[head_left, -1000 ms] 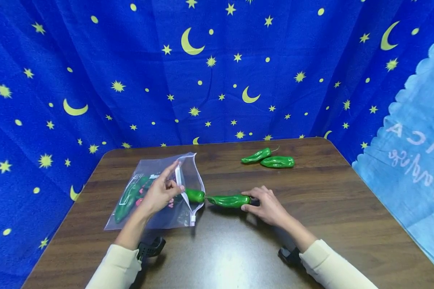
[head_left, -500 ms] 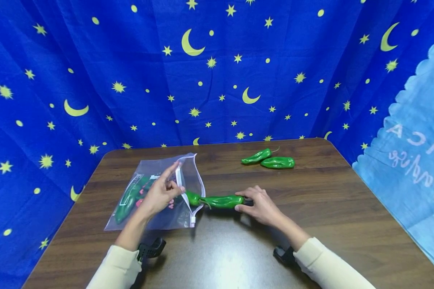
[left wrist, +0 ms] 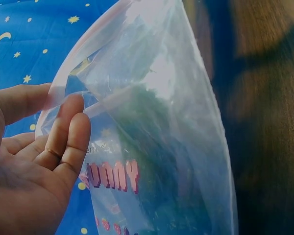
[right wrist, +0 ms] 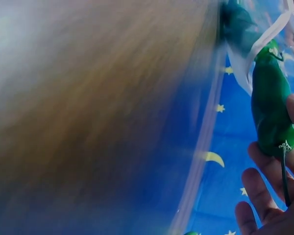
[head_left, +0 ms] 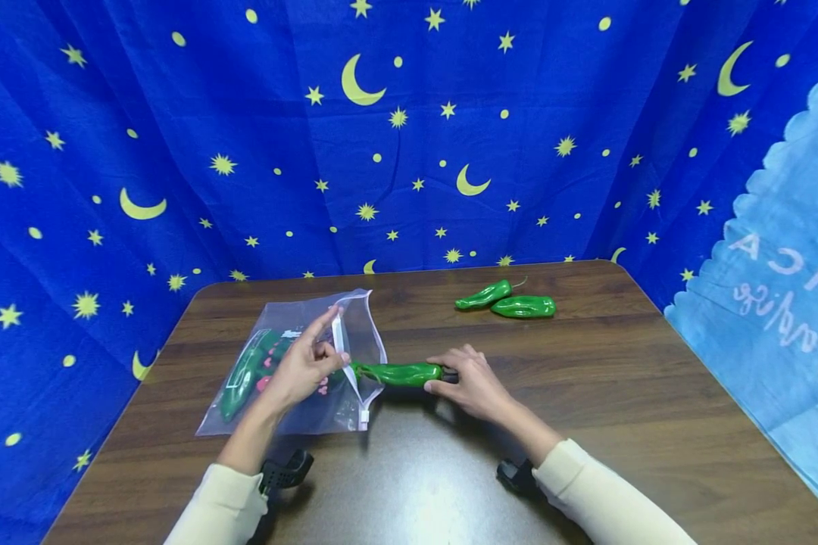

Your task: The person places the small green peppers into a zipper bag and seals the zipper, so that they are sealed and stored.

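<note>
A clear zip bag [head_left: 320, 416] with pink print lies at the left of the table, its slider mouth facing right. Green peppers [head_left: 241, 378] show through its plastic. My left hand [head_left: 303, 367] pinches the upper edge of the mouth between thumb and fingers and lifts it; in the left wrist view the fingers hold the bag's [left wrist: 206, 122] rim. My right hand [head_left: 473, 384] grips the stem end of a green pepper [head_left: 405, 374], whose far end is in the bag's mouth. In the right wrist view that pepper [right wrist: 270, 100] meets another pepper's stem at the opening.
Two more green peppers [head_left: 525, 306] lie at the back right of the brown wooden table [head_left: 620, 363]. A blue curtain [head_left: 416, 113] with stars and moons hangs behind the table, and a light blue cloth [head_left: 784, 303] hangs at the right.
My right hand has moved left with the pepper, from outside the bag into its mouth. The pepper ahead of it has slid further inside. The left hand stays in place.
</note>
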Action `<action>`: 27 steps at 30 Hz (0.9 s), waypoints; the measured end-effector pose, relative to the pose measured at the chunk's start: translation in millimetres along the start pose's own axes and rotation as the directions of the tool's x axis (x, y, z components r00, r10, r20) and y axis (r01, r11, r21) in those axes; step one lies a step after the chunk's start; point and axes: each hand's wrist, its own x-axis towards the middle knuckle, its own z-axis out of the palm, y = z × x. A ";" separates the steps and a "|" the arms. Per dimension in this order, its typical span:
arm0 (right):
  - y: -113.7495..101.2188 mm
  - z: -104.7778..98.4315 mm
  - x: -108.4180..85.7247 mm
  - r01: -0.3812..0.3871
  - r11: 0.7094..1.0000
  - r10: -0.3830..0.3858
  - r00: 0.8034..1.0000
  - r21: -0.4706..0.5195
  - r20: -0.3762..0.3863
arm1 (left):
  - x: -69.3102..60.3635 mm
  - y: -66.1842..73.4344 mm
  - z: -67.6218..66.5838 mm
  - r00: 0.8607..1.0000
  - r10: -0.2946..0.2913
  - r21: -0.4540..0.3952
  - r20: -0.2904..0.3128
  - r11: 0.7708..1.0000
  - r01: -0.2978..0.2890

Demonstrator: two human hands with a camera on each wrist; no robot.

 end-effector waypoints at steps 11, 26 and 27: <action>-13.8 15.3 18.5 0.008 0.999 -0.011 0.998 -0.044 -0.064 | 1.0 0.3 1.5 1.000 0.011 -0.009 0.004 1.000 -0.011; -23.5 29.7 40.4 0.027 0.993 -0.043 0.989 -0.115 -0.139 | 1.5 2.2 0.5 1.000 0.013 -0.001 0.009 1.000 -0.013; -24.2 30.6 41.6 0.030 0.992 -0.047 0.988 -0.120 -0.144 | 1.5 2.3 0.5 1.000 0.010 0.002 0.010 1.000 -0.010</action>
